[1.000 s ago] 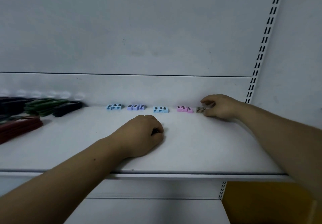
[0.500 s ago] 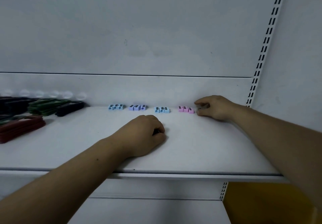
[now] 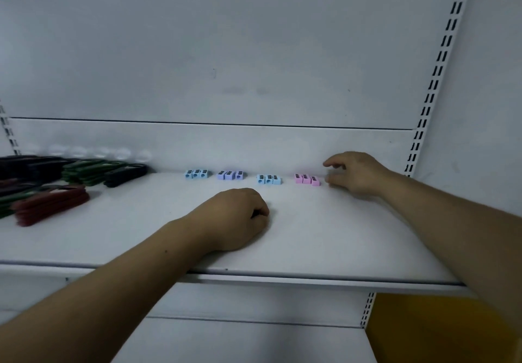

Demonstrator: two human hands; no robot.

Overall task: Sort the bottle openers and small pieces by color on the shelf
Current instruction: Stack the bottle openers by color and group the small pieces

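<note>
Left hand (image 3: 234, 218) rests on the shelf (image 3: 339, 244), grip curled, contents hidden, maybe bracing. Farther back, right hand (image 3: 358, 173), grip apart, sits just beside the pink pieces (image 3: 306, 179), likely extending the color row; bottle openers (image 3: 53, 203) piled far left.

No legible text anywhere.

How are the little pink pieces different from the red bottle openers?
The pink pieces are small and blocky; the red bottle openers are long and flat. The pink pieces stand side by side in a row at the back, next to the right hand; the red bottle openers lie piled at the left, nearer the front. The pink is pale, the red dark. Both rest on the white shelf, each grouped by colour.
</note>
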